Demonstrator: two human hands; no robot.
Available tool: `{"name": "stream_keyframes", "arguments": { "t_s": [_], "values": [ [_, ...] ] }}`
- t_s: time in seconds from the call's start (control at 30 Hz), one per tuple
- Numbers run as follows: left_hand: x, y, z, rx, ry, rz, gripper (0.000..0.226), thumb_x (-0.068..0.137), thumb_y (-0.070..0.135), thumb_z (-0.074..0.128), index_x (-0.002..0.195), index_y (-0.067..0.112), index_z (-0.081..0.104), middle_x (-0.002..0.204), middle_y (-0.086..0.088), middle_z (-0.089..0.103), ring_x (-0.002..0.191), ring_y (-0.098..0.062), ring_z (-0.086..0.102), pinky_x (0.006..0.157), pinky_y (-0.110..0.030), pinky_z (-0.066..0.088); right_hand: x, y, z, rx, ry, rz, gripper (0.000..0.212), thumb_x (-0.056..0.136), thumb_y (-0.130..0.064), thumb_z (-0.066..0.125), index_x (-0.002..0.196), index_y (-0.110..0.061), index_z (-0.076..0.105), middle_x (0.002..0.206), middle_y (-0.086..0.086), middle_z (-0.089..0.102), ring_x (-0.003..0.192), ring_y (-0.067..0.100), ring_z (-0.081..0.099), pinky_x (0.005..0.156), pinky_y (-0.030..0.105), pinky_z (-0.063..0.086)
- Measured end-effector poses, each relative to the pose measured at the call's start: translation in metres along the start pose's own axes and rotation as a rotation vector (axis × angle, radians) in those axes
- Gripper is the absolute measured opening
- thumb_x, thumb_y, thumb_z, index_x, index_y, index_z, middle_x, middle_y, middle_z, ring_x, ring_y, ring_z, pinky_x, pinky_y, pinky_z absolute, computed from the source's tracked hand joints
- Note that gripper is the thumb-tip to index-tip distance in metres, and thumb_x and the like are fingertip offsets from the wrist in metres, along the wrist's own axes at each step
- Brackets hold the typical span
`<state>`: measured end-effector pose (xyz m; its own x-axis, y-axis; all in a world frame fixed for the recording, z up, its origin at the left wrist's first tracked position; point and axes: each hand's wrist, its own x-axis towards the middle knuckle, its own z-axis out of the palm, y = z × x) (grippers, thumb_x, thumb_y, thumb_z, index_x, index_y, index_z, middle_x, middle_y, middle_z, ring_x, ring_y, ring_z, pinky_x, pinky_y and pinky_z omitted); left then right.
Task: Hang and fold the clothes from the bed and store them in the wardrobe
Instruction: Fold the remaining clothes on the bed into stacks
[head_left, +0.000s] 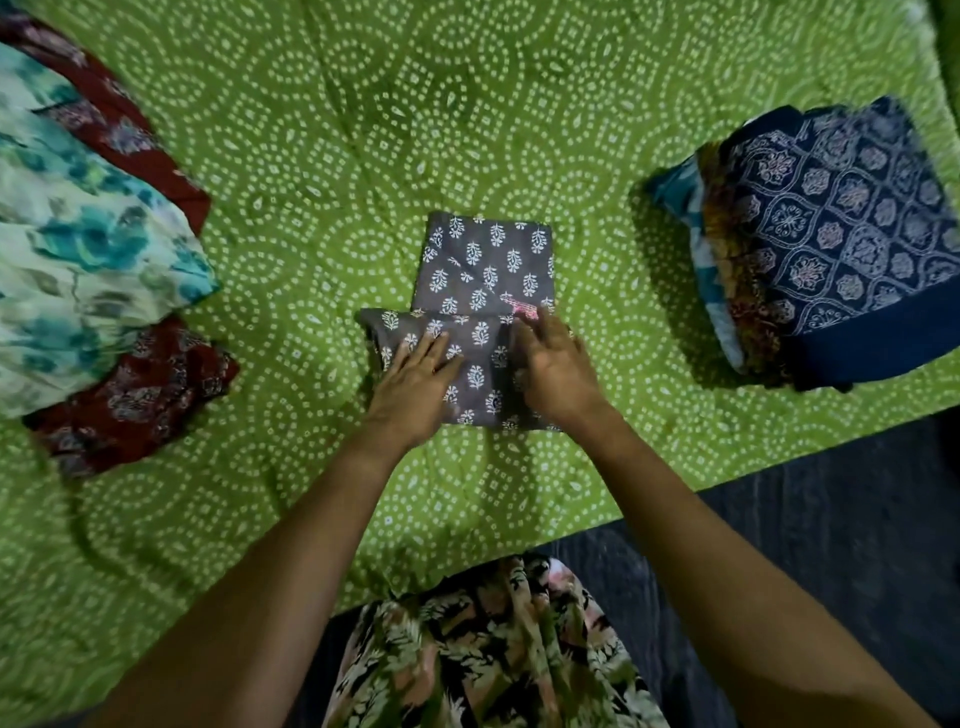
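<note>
A: One stack (831, 249) is folded already, well off to our right on the bed (311, 130), with a navy print on top and a few other pieces under it.

B: And what's left?

A: A loose heap at our left: a teal floral piece (88, 249) lying over a maroon one (135, 395). Neither looks folded, as far as we can judge. Nothing is hung, and we see no wardrobe from here, so storing is all ahead of us. We'd say we're about midway through the folding.

B: The piece in hand?

A: The grey garment (488, 265) lies in the middle of the bed, straight ahead of us, already narrowed to a strip. Its near end is doubled up over the rest.

B: Where are our hands on it?

A: Both on that near fold. Our left hand (415, 384) lies flat, fingers spread, pressing the cloth down and gripping nothing. Our right hand (556, 369) rests at the right edge of the fold, fingers curled toward a pink patch; whether it pinches the cloth or just presses, we cannot tell.
</note>
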<state>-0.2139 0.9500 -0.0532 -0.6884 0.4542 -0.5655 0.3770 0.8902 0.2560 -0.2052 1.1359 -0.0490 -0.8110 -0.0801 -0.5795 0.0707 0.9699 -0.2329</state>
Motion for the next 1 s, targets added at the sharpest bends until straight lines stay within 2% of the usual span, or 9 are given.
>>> {"name": "stream_keyframes", "arguments": {
  "t_s": [0.13,0.4,0.57,0.67,0.73,0.8,0.87,0.93,1.0],
  "values": [
    [-0.011,-0.012,0.034,0.024,0.030,0.013,0.109,0.070,0.042,0.075,0.149,0.026,0.003,0.154,0.001,-0.017,0.143,-0.022,-0.014,0.112,-0.039,-0.012,-0.007,0.004,0.035,-0.159,-0.157,-0.138,0.095,0.083,-0.053,0.057,0.151,-0.024,-0.003,0.156,0.017,-0.016,0.145,0.033,-0.008,0.115,0.053,0.004],
    [0.010,-0.006,0.025,0.059,-0.075,-0.098,0.091,0.084,0.009,0.057,0.148,0.035,-0.002,0.158,0.002,-0.009,0.145,-0.025,-0.007,0.116,-0.046,0.001,-0.002,0.005,0.039,-0.291,-0.181,-0.172,0.071,0.097,-0.015,0.033,0.148,-0.022,-0.016,0.154,0.023,-0.016,0.144,0.040,-0.006,0.113,0.056,0.007],
    [0.012,0.005,-0.001,0.026,-0.185,-0.112,0.069,0.085,0.003,0.049,0.145,0.029,0.028,0.154,-0.007,0.024,0.139,-0.030,0.025,0.114,-0.044,0.024,-0.002,-0.001,0.020,-0.170,-0.256,-0.184,0.057,0.096,-0.011,0.035,0.150,-0.016,0.016,0.149,0.021,0.026,0.135,0.036,0.032,0.108,0.039,0.032],
    [0.013,0.001,-0.038,-0.025,-0.489,-0.088,0.051,0.083,0.007,0.052,0.133,0.015,0.048,0.133,-0.011,0.052,0.116,-0.029,0.054,0.085,-0.028,0.047,-0.002,0.000,-0.017,0.085,-0.588,-0.201,0.057,0.091,-0.008,0.050,0.144,-0.021,0.031,0.122,0.014,0.056,0.088,0.026,0.061,0.068,0.022,0.048],
    [0.017,-0.002,-0.060,-0.055,-0.588,-0.102,0.046,0.079,0.002,0.051,0.123,0.011,0.056,0.120,-0.009,0.061,0.105,-0.027,0.060,0.073,-0.023,0.047,0.001,0.000,-0.042,0.118,-0.767,-0.161,0.060,0.085,-0.002,0.056,0.139,-0.020,0.036,0.102,0.010,0.059,0.079,0.025,0.059,0.065,0.029,0.049],
    [0.026,-0.005,-0.078,-0.096,-0.463,-0.101,0.045,0.081,0.002,0.051,0.124,0.012,0.058,0.122,-0.012,0.061,0.106,-0.028,0.059,0.084,-0.029,0.049,0.010,0.003,-0.059,0.130,-0.716,-0.127,0.053,0.082,0.000,0.056,0.132,-0.014,0.045,0.099,0.011,0.061,0.080,0.024,0.060,0.067,0.032,0.050],
    [0.032,-0.010,-0.087,-0.219,-0.107,-0.142,0.049,0.084,0.003,0.050,0.130,0.020,0.054,0.128,-0.013,0.057,0.111,-0.030,0.057,0.094,-0.034,0.045,0.023,0.009,-0.068,0.079,-0.508,-0.075,0.042,0.084,-0.002,0.053,0.125,-0.007,0.049,0.114,0.015,0.060,0.097,0.028,0.059,0.072,0.030,0.046],
    [0.034,-0.010,-0.087,-0.375,0.263,-0.212,0.051,0.082,0.002,0.048,0.129,0.021,0.054,0.124,-0.014,0.060,0.109,-0.032,0.058,0.096,-0.039,0.046,0.041,0.016,-0.065,0.056,-0.309,-0.005,0.042,0.087,-0.003,0.049,0.128,-0.006,0.045,0.125,0.019,0.054,0.110,0.034,0.054,0.080,0.032,0.045],
    [0.033,-0.007,-0.075,-0.505,0.416,-0.325,0.043,0.080,0.005,0.054,0.122,0.014,0.059,0.115,-0.016,0.065,0.106,-0.033,0.060,0.092,-0.040,0.048,0.058,0.020,-0.052,0.074,-0.221,0.003,0.043,0.088,-0.008,0.050,0.131,-0.008,0.043,0.127,0.021,0.051,0.114,0.037,0.052,0.088,0.038,0.046]
  ]
}}
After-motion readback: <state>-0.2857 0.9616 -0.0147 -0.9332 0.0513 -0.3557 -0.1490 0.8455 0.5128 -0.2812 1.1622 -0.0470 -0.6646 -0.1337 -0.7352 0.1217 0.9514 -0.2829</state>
